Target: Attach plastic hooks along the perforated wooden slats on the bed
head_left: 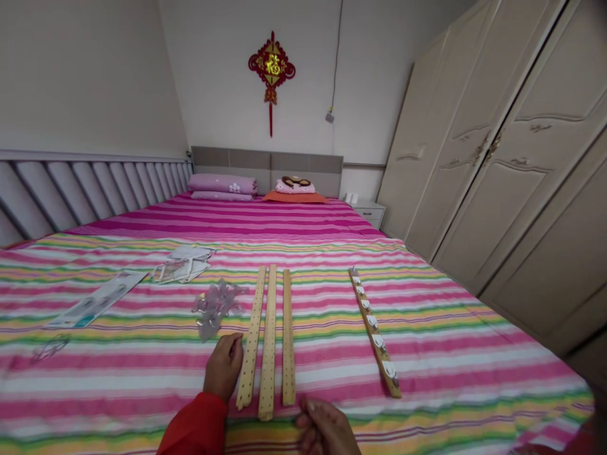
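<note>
Three pale wooden strips with rows of small holes lie lengthwise before me: a left strip [251,338], a middle strip [268,341] and a right strip [289,338]. My left hand [224,366] is closed beside the left strip, its fingertips close to that strip's edge; what it holds, if anything, is hidden. Just off the near end of the right strip, my right hand [327,426] has its fingers curled in, with nothing visible in them. A pile of small clear-plastic hook pieces [215,306] lies beyond my left hand. Farther right is a wooden strip with several white hooks [372,325].
A striped bedsheet [427,354] spreads under everything. To the left lie a long clear package [99,300], crumpled packaging [184,264] and a thin looped wire or band [51,347]. Folded bedding [222,184] sits by the headboard [227,159]; a wardrobe [512,164] stands right.
</note>
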`<state>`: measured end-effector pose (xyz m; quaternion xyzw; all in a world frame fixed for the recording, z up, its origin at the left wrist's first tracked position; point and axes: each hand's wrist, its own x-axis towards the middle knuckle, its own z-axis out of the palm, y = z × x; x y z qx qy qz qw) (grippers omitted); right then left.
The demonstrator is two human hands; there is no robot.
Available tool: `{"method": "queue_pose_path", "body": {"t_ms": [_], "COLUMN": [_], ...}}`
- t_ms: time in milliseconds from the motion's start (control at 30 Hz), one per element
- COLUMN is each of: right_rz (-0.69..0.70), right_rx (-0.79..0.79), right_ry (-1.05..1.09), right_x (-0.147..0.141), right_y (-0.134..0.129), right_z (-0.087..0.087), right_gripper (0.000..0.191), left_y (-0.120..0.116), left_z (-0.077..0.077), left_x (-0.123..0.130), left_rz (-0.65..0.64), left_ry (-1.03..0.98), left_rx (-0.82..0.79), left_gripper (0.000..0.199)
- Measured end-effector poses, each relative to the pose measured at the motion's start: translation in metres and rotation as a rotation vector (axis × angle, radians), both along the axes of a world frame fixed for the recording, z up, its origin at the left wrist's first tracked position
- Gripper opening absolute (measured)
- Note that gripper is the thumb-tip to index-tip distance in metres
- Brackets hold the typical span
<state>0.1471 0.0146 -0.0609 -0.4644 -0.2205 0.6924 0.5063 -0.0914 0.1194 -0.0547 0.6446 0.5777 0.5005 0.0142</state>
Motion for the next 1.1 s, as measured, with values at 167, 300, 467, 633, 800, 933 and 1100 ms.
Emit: {"method": "queue_pose_path", "body": {"t_ms": [167, 300, 467, 633, 800, 933, 1100], "right_rz": [0.083, 0.074, 0.041, 0.101, 0.060, -0.037, -0.167], "right_rx": [-0.017, 0.039, 0.100, 0.119, 0.092, 0.099, 0.071], "right_ry": [-0.018, -0.054, -0.131, -0.170, -0.155, -0.146, -0.092], "right_x": [-0.023, -0.029, -0.020, 0.000, 0.006, 0.003, 0.005], "right_y": [0.021, 0.026, 0.021, 0.009, 0.003, 0.000, -0.008], "right_z": [0.009, 0.012, 0.008, 0.001, -0.001, 0.003, 0.007], "right_gripper": [0.057, 0.055, 0.056, 0.054, 0.054, 0.054, 0.058], "left_y": [0.000, -0.001, -0.002, -0.001, -0.003, -0.006, -0.012], "left_z": [0.001, 0.001, -0.001, -0.003, 0.001, 0.006, 0.008], "left_x": [0.000, 0.001, 0.001, 0.002, 0.004, 0.006, 0.007], "left_rz": [0.005, 0.007, 0.001, -0.005, -0.003, -0.006, -0.006], "left_ry": [0.005, 0.005, -0.008, -0.026, -0.053, -0.120, -0.330], "left_rx": [0.019, 0.023, 0.001, -0.025, -0.024, -0.022, -0.035], "left_gripper": [0.018, 0.017, 0.019, 0.020, 0.020, 0.021, 0.020]}}
